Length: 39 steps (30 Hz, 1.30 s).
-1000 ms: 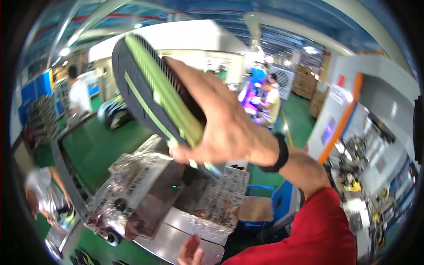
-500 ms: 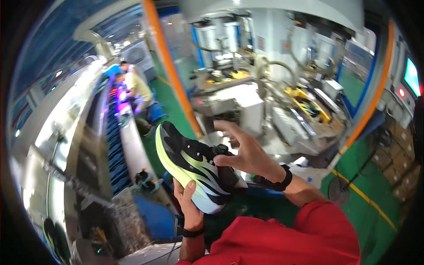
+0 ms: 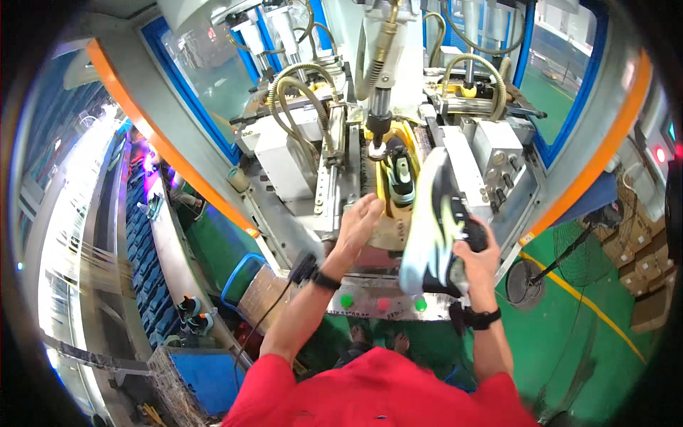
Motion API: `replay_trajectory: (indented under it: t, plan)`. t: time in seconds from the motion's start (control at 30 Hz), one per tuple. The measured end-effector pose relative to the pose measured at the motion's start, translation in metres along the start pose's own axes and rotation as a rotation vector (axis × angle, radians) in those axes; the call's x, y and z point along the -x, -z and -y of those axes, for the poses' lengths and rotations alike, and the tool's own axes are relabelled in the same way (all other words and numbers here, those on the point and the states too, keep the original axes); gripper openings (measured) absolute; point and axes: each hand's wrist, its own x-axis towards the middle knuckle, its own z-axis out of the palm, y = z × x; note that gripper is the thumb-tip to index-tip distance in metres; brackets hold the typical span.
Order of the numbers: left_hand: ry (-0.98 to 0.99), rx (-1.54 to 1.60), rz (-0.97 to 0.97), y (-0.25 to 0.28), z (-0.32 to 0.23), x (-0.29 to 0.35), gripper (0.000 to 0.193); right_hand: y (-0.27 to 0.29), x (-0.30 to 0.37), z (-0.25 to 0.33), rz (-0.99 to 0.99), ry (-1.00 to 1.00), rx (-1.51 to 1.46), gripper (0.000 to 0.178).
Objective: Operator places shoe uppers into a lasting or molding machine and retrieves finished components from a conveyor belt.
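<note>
Left hand (image 3: 359, 226): fingers loosely curled, how far closed cannot be told; nothing visible in its hold.
Yellow holder (image 3: 410, 135): just beyond that hand, a second shoe (image 3: 401, 179) lying in it.
Held shoe (image 3: 431, 224): raised before the machine, toe up, sole leftward, slightly blurred.
Right hand (image 3: 478, 257): closed around the shoe's collar.

My running shoe (image 3: 432, 228), right of centre, blends pale yellow, white, light blue and black; my shirt (image 3: 377, 391), bottom centre, is red; the lower-right floor (image 3: 544, 331), green with a yellow stripe.
</note>
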Motion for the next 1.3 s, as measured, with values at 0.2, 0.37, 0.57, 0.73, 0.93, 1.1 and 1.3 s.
replay_trajectory:
  t: [0.2,0.37,0.57,0.73,0.93,1.1,1.3]
  plan:
    - [-0.166,-0.555,-0.373,0.002,0.056,-0.169,0.067,0.020,-0.033,0.018,-0.325,0.132,0.256,0.057]
    - [-0.129,-0.741,-0.442,0.010,0.073,-0.216,0.047,0.020,-0.077,0.021,-0.367,0.208,0.435,0.057]
    - [0.103,0.492,-0.297,0.073,0.056,-0.160,0.009,-0.056,-0.213,0.050,-0.156,0.231,0.872,0.047]
    - [0.313,0.588,-0.276,0.107,-0.004,-0.004,0.022,-0.169,-0.293,0.018,0.192,0.039,1.268,0.060]
    - [0.191,0.407,-0.451,0.165,-0.052,0.149,0.041,-0.265,-0.297,-0.099,0.237,0.023,1.278,0.052]
    - [0.016,0.332,-0.780,0.170,-0.055,0.226,0.038,-0.284,-0.266,-0.173,0.133,0.198,1.357,0.033]
    - [-0.009,0.448,-1.269,0.148,-0.016,0.298,0.028,-0.271,-0.236,-0.165,0.179,0.316,1.327,0.056]
